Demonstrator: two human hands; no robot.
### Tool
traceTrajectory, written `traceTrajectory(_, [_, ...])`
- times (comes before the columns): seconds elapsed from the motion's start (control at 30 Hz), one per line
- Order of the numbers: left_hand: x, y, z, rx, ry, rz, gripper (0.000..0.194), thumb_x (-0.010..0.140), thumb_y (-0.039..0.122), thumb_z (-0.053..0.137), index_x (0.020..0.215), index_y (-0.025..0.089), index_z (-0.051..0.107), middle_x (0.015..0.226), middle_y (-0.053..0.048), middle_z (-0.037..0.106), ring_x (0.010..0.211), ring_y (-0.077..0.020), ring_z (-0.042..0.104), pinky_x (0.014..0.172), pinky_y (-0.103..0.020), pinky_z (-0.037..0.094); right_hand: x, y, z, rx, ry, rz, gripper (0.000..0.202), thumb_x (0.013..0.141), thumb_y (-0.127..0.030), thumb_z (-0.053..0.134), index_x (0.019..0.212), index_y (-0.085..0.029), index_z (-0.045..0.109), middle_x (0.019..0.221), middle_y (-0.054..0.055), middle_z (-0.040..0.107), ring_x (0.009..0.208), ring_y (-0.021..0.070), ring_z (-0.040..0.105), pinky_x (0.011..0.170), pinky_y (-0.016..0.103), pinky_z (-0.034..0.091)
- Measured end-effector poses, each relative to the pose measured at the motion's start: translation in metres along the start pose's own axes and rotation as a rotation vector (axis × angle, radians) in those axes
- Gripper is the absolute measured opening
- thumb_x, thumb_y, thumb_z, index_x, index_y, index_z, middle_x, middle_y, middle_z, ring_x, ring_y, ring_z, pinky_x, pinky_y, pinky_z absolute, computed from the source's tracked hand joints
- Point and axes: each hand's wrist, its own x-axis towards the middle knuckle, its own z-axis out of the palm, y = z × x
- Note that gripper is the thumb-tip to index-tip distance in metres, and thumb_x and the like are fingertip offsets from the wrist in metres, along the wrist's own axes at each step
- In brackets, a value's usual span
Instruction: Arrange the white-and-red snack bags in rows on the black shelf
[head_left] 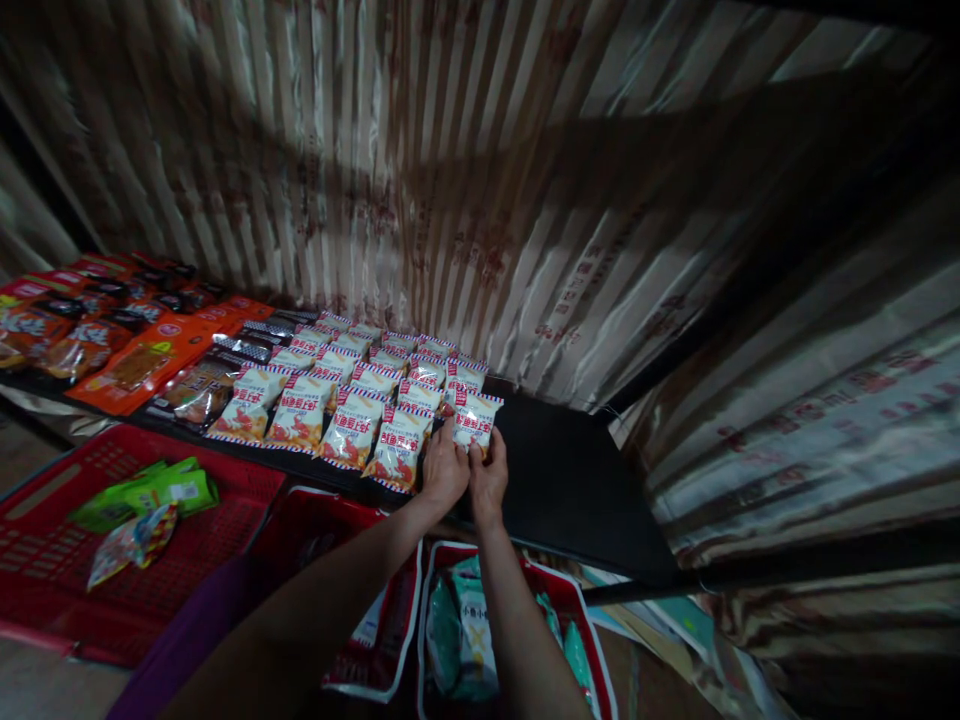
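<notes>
Both of my hands are at one white snack bag (474, 420) with red lettering and a striped edge, at the right end of similar bags on the black shelf (585, 480). My left hand (445, 466) grips its lower left side, fingers partly hidden. At its lower right edge, my right hand (489, 476) has its fingers closed on the bag. Close beside my left hand lies another such snack bag (399, 447), the last of the front row. Several more white bags (300, 408) stretch in rows to the left.
Orange snack packs (150, 360) and dark packs (196, 392) lie farther left. Below the shelf stand a red crate (45, 540) with green packets (150, 494), a red basket (390, 655), and another basket (600, 680) holding teal-and-white bags (474, 630). Corrugated, printed sheeting (450, 180) rises behind.
</notes>
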Motion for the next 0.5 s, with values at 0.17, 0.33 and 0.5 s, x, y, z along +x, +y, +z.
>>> traceTrajectory(0.17, [0.008, -0.003, 0.006, -0.028, 0.030, 0.007, 0.056, 0.079, 0.014, 0.044, 0.135, 0.008, 0.037, 0.134, -0.017, 0.047, 0.125, -0.0239, 0.044, 0.107, -0.038, 0.035, 0.014, 0.009, 0.009, -0.025, -0.024, -0.017, 0.063, 0.076, -0.043, 0.051, 0.132, -0.016, 0.043, 0.121, 0.012, 0.060, 0.102, 0.0227, 0.059, 0.087, 0.035, 0.046])
traceTrajectory(0.33, [0.009, -0.005, 0.011, -0.015, 0.017, -0.007, 0.053, 0.081, 0.015, 0.042, 0.134, 0.008, 0.040, 0.139, -0.017, 0.043, 0.129, -0.0262, 0.040, 0.109, -0.041, 0.032, 0.020, 0.013, 0.014, -0.061, -0.024, 0.000, 0.063, 0.075, -0.042, 0.050, 0.132, -0.017, 0.043, 0.120, 0.011, 0.060, 0.097, 0.0215, 0.060, 0.084, 0.033, 0.046])
traceTrajectory(0.5, [0.009, -0.008, 0.016, -0.004, 0.009, -0.012, 0.049, 0.085, 0.021, 0.038, 0.131, 0.005, 0.043, 0.140, -0.019, 0.040, 0.132, -0.0268, 0.035, 0.110, -0.041, 0.030, 0.019, 0.012, 0.014, -0.167, -0.017, 0.006, 0.060, 0.075, -0.042, 0.049, 0.129, -0.018, 0.047, 0.113, 0.009, 0.063, 0.094, 0.0219, 0.060, 0.081, 0.034, 0.046])
